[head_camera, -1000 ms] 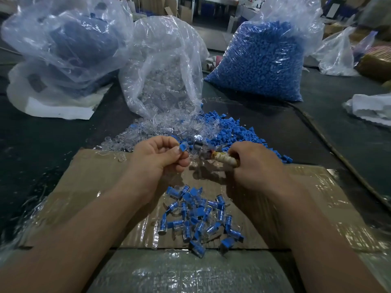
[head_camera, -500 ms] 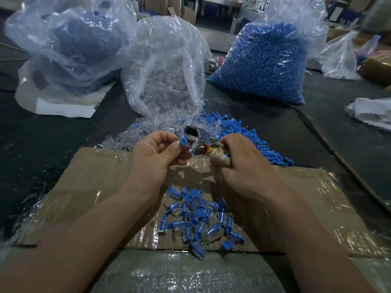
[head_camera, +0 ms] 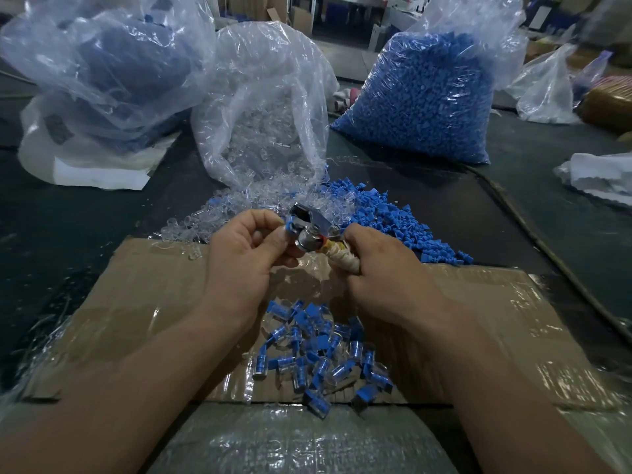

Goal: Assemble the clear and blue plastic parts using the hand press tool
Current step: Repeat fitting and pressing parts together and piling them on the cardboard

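Cardboard sheet [head_camera: 136, 302] spans 3 through 9 o'clock; bag of blue parts [head_camera: 420, 97] stands at 1 o'clock, bag of clear parts [head_camera: 266, 114] at 12 o'clock; assembled pieces [head_camera: 321, 357] lie heaped at 6 o'clock; right hand [head_camera: 386, 268] curls round the wrapped handle of the hand press tool [head_camera: 309, 230] at centre; left hand [head_camera: 246, 254] pinches a blue part [head_camera: 289, 225] at the tool head's 9 o'clock side.

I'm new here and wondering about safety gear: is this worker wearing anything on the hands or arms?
Nothing shows. The left hand and right hand are bare, with no gloves, rings or wristbands, and both forearms are uncovered to the picture's edge, no sleeves in sight.
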Motion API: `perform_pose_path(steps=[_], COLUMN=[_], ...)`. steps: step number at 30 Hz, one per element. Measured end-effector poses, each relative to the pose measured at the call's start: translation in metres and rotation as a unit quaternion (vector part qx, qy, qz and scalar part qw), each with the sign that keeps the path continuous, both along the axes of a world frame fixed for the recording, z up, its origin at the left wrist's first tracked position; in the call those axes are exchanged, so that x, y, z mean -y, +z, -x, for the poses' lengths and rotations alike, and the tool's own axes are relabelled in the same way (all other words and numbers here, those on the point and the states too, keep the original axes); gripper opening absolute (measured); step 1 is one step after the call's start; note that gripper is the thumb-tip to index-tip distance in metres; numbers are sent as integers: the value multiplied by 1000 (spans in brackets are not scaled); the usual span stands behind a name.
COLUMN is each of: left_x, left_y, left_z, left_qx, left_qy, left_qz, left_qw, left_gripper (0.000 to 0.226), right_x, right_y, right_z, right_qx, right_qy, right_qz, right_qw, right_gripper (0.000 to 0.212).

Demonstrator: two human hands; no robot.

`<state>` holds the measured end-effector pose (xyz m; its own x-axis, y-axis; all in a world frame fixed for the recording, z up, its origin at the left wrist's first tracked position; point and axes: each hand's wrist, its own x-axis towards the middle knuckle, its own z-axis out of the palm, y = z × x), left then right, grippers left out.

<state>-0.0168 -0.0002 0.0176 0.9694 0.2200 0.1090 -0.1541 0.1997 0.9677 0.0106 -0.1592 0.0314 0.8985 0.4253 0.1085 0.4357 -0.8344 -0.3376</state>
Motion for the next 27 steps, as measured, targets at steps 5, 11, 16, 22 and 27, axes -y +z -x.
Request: perform_pose_path(steps=[5, 11, 16, 22, 27], left_x=[1, 0, -1, -5, 1], left_y=[1, 1, 1, 10, 10], left_z=[1, 1, 0, 6, 14], left_qx=[3, -1, -9, 9, 1], left_qy=[9, 14, 13, -43, -172], left_qz=[-21, -35, -35, -96, -220], left_qw=[1000, 999, 999, 994, 960], left_gripper=[14, 13, 13, 5, 7], right_x=[-3, -2, 5, 24, 25], right_y=[-1, -3, 1, 6, 7], right_z=[0, 1, -2, -9, -8], right_qx=[19, 26, 14, 11, -14], right_qy=[-5, -5, -3, -42, -29], right_qz=[-8, -7, -14, 4, 19], right_qw=[1000, 1000, 1000, 999, 999], right_gripper=[21, 18, 18, 14, 25])
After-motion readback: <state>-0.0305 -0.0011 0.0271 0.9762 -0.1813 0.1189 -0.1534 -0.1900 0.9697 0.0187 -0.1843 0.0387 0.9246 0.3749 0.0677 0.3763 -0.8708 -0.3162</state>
